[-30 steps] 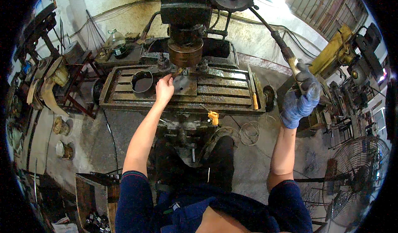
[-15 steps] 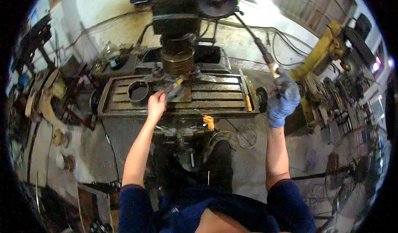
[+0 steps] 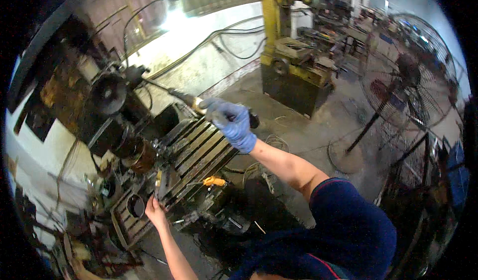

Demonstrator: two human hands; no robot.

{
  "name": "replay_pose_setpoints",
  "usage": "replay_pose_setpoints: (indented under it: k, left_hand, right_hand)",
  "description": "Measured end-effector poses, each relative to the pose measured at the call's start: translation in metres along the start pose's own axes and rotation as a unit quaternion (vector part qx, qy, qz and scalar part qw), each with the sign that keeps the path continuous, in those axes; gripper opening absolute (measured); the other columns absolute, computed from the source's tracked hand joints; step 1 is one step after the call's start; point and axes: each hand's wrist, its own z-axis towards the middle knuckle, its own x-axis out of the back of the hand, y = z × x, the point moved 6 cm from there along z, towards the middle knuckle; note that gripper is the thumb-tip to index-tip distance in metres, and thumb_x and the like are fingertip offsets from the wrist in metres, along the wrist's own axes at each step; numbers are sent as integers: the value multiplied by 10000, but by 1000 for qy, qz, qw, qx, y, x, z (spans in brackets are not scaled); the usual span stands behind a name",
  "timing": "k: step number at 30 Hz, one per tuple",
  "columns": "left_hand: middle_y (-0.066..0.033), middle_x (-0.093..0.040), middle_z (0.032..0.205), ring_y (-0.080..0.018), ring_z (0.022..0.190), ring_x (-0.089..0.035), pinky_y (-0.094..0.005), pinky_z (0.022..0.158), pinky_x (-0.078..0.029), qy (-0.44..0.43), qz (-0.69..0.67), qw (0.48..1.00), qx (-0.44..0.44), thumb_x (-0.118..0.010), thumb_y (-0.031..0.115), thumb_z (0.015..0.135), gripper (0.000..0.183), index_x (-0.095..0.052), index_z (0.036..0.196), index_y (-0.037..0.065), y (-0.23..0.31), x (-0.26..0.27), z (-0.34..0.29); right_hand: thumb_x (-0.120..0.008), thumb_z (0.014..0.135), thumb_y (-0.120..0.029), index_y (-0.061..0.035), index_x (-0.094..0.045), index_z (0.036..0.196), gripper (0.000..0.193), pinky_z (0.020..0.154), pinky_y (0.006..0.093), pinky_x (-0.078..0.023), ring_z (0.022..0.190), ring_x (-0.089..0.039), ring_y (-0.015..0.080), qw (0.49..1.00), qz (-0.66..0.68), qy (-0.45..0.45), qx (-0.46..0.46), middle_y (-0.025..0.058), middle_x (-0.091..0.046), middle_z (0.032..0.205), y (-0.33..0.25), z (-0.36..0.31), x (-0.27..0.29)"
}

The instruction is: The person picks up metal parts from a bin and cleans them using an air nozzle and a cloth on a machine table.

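Left fingers (image 3: 151,204): bare and pinched narrow on the near end of a slim tool (image 3: 158,179), perhaps a brush.
Slim tool: out over the slotted table (image 3: 196,153), its yellowish end pointing away from me and near the spindle (image 3: 140,159); whether the tip touches anything, I cannot tell.
Right fingers (image 3: 215,109): gloved in blue and curled around the pale end of the lever (image 3: 181,98), which runs back to the mill.
Why the pinch: holding one end, I judge, leaves the tool's length free and keeps my bare skin off the metal around the spindle.
Why the lever's end: gripping far from the pivot probably gives me the most leverage, and the glove likely guards against grime.
Can (image 3: 128,208): round and open-topped, on the table just beside my left hand, seemingly set there for easy reach; its dark contents are unclear.
Air gun (image 3: 214,181): orange, by the table's front edge, likely parked there to stay handy.
Since half a second ago: my view has swung right and tilted, sending the mill to the left and bringing the yellow machine (image 3: 271,23) and fan (image 3: 408,80) into fuller sight; both my grips remain.
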Motion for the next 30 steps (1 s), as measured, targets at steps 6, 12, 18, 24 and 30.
replay_pose_setpoints:
  k: [6, 12, 18, 24, 30]
  left_hand:
    - [-48, -505, 619, -104, 466, -452, -262, 399, -389, -9, -4, 1000, 7, -443, 157, 916, 325, -487, 1150, -64, -3, 5, -3]
    - [-70, -542, 652, -121, 490, -484, -279, 448, -437, -7, 10, 1000, -18, -434, 126, 915, 299, -489, 1137, -68, 3, 7, -5]
    - [-75, -576, 715, -118, 556, -505, -273, 492, -442, -7, 33, 998, -55, -439, 128, 915, 286, -506, 1117, -63, 4, 5, -3]
    - [-92, -590, 783, -138, 593, -514, -272, 538, -445, 0, 57, 997, -56, -441, 114, 912, 300, -490, 1144, -69, 5, -3, 1]
    - [-149, -599, 996, -187, 830, -568, -311, 700, -465, -3, 122, 992, -43, -467, 142, 908, 339, -484, 1180, -61, -30, 35, 21]
  right_hand:
    - [-627, 787, -128, 10, -606, 757, 143, 802, 293, -432, 898, -552, 158, 997, 17, -5, -69, 109, -626, 909, -10, 13, -3]
    - [-637, 774, -93, -8, -607, 793, 91, 675, 247, -434, 706, -522, 83, 999, 18, -13, -49, 36, -596, 798, -18, 23, -5]
    - [-648, 776, -130, -10, -600, 799, 132, 625, 235, -424, 632, -486, 62, 999, -15, -34, 20, 0, -545, 677, -24, 42, -11]
    - [-666, 734, -106, -26, -607, 811, 126, 565, 224, -389, 567, -434, 56, 997, -47, -4, 66, -26, -518, 628, -42, 62, -14]
    - [-670, 720, -138, -40, -617, 879, 194, 688, 256, -454, 649, -515, 83, 986, -99, -42, 126, 28, -600, 739, -45, 85, -37]
